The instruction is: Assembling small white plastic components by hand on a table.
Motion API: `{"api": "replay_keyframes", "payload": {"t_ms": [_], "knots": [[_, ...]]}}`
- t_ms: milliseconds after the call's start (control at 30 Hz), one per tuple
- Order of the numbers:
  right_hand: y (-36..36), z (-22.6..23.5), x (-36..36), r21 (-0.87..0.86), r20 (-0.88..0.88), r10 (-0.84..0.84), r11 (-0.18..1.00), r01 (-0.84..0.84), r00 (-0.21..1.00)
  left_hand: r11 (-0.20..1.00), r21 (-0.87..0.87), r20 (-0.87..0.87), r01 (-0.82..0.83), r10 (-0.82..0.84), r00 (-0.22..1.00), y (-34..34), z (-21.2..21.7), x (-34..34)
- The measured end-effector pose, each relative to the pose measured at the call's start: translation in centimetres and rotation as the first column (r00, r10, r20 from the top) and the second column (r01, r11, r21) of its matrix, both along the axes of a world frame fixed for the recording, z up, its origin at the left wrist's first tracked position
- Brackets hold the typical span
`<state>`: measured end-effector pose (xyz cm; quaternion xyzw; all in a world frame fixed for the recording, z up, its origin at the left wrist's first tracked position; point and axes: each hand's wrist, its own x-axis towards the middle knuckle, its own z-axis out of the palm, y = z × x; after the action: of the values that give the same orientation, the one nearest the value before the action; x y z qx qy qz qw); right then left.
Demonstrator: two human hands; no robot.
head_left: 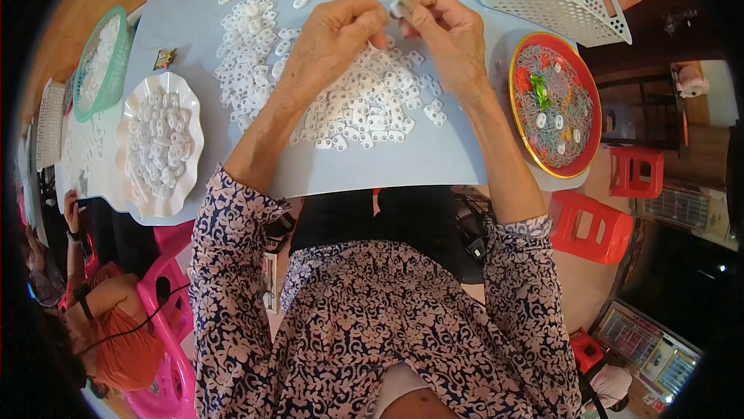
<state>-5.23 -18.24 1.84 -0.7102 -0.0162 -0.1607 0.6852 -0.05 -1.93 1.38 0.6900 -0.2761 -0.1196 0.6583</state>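
Over the middle of the table both hands meet above a heap of small white plastic pieces (364,105), many with two holes. My right hand (449,36) pinches a small white plastic piece (397,9) between thumb and fingers. Close beside it, my left hand (335,41) is closed, thumb against fingertips; what it holds, if anything, is hidden. A second, looser pile of white oval pieces (244,63) spreads left of my left forearm. On the right stands a red bowl (518,101) with a gold rim, full of thin grey screw-like parts, with several white pieces on top.
A scalloped white dish (128,148) of white oval pieces stands at left, a green basket (81,101) beyond it. At the far right is a perforated white basket (535,1). A small wrapped packet (164,58) lies far left. Another person (124,326) sits at lower left; red stools (593,227) stand right.
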Motion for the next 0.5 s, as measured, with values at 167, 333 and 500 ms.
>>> {"api": "replay_keyframes", "payload": {"t_ms": [167,333,500], "knots": [[-1.7,0.1,0.2,0.213,-0.049,-0.102,0.971,0.110,0.994,0.984,0.070,0.148,-0.165,0.153,0.977,0.5,0.2,0.8],[-1.7,-0.4,0.5,0.193,-0.027,-0.044,0.980,0.048,0.999,0.919,0.349,0.624,-0.184,-0.082,0.777,-0.4,-0.4,0.6],[-1.4,-0.2,0.2,0.108,-0.049,-0.025,0.994,0.030,0.999,0.861,0.435,0.749,-0.264,-0.183,0.637,-0.7,-0.9,0.6]]}}
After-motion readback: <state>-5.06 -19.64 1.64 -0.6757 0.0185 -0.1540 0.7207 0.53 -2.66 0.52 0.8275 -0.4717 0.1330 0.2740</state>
